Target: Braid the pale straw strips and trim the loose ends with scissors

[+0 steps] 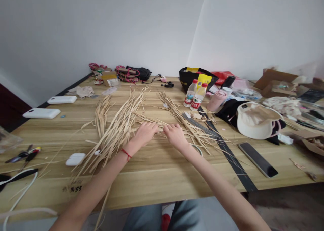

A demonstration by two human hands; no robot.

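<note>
My left hand (146, 133) and my right hand (174, 135) are close together over the middle of the table, both with curled fingers. Each is closed on dry straw strands (161, 130), a short stretch of which shows in the gap between them. My fingertips are partly hidden behind the knuckles. Left of my left hand lies a large loose bundle of pale straw (121, 119), with a smaller, browner bundle (101, 114) beyond it. A third spread of straw (182, 118) runs slantwise behind and to the right of my right hand.
Two water bottles (194, 97), a pink cup (217, 101) and a cream cap (255, 121) stand or lie at the right. Nearer are a phone (258, 159) and a dark strip (227, 153) across the wooden table (157, 177). A white earbud case (75, 159) lies left.
</note>
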